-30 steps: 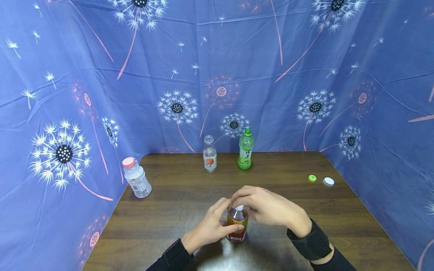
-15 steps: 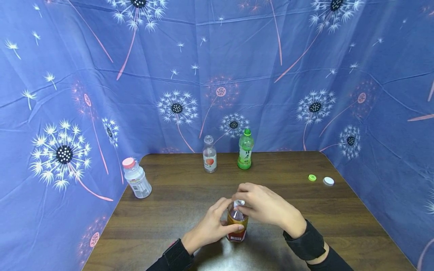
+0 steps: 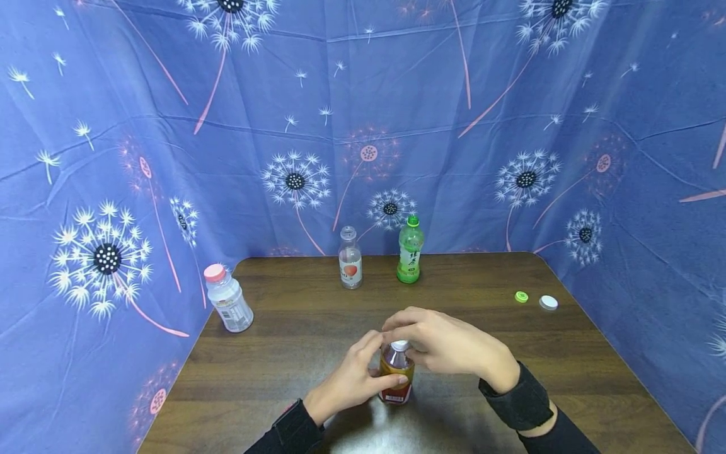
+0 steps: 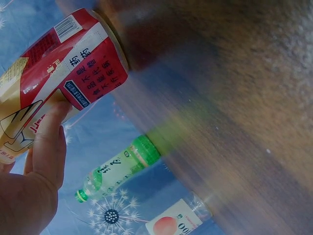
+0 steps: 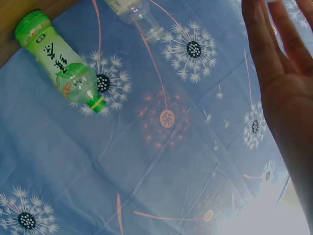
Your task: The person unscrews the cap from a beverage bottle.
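A bottle (image 3: 404,372) with a red and gold label stands upright near the table's front middle in the head view. My left hand (image 3: 347,386) grips its body from the left, thumb across the label. In the left wrist view that label (image 4: 58,73) is close up, with fingers against it. My right hand (image 3: 450,343) is at the bottle's top, its fingers curled around the white cap (image 3: 399,345). Part of the cap is hidden by the fingers. The right wrist view catches only a sliver of white at the top edge by the fingertips.
At the back of the wooden table (image 3: 295,315) stand a clear bottle (image 3: 351,268) and a green tea bottle (image 3: 409,252), both without caps. A pink-capped bottle (image 3: 229,299) is at the left edge. A green cap (image 3: 521,296) and a white cap (image 3: 548,302) lie right.
Over the cap, my right hand turned with the thumb coming across its front, then swung back to a stance like the first one. My left hand and the bottle stayed put.
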`<state>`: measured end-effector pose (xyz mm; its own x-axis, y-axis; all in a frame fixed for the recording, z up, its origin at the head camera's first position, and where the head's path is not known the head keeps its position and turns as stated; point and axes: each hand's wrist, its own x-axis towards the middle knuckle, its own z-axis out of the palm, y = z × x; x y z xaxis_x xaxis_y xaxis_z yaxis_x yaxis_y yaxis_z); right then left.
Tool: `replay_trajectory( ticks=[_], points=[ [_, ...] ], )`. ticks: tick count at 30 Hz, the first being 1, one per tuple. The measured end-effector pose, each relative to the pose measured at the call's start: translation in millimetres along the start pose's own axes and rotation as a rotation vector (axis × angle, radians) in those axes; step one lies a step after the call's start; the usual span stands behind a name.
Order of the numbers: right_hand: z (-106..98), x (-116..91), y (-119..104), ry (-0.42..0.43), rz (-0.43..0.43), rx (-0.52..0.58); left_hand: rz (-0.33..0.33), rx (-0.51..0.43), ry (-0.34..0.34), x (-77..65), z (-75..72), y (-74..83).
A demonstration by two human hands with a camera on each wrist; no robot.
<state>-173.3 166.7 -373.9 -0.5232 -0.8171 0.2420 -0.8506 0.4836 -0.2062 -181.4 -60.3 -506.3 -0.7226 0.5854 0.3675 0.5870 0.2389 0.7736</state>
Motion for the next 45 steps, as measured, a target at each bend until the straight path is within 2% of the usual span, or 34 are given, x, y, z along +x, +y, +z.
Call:
replay_trajectory(
  ticks=[3, 8, 16, 23, 28, 33, 39, 45],
  points=[
    [-4.0, 1.8, 2.2, -0.027, -0.04, 0.022, 0.011, 0.001, 0.004, 1.5, -0.2, -1.4],
    [-5.6, 3.8, 5.2, -0.055, -0.032, 0.048, 0.032, 0.009, 0.006, 2.7, -0.2, -3.3],
    [-3.6, 3.1, 7.0, -0.058, -0.014, 0.045, -0.016, 0.007, 0.007, 0.7, 1.3, -1.0],
    [1.8, 2.0, 9.4, 0.001, -0.01, 0.004, -0.041, -0.006, 0.032, 0.4, 2.4, 0.4],
    [6.7, 1.5, 9.5, 0.064, -0.002, -0.034, -0.044, -0.016, 0.025, 1.1, 2.6, 1.5],
    [7.9, 2.9, 7.2, 0.081, 0.022, -0.059, -0.046, -0.018, 0.024, 1.1, 3.1, 1.2],
    [1.4, 1.8, 5.1, 0.032, 0.043, -0.104, -0.021, -0.001, 0.031, 1.4, 3.6, 0.9],
    [-7.9, 3.2, 3.5, -0.045, -0.001, -0.036, -0.005, -0.003, 0.028, 1.3, 2.9, -0.1]
  ],
)
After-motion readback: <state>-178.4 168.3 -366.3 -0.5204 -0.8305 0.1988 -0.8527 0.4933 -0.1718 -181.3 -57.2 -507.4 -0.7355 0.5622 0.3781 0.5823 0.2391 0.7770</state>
